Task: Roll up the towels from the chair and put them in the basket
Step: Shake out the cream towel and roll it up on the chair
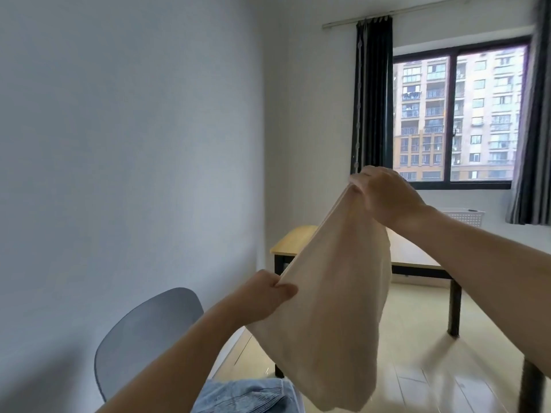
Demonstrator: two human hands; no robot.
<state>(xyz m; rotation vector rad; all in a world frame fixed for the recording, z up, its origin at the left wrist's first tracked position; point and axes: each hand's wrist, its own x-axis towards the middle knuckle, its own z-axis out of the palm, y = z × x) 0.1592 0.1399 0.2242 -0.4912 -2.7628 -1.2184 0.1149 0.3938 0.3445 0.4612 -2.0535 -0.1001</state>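
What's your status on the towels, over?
Left hand and right hand both pinching beige towel, held up in the air, unrolled. Blue towel on chair. White basket on table, path clear.

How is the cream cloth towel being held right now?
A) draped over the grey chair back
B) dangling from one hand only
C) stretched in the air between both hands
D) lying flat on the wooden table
C: the cream cloth towel hangs in mid-air, the left hand pinching its lower corner and the right hand gripping the upper one.
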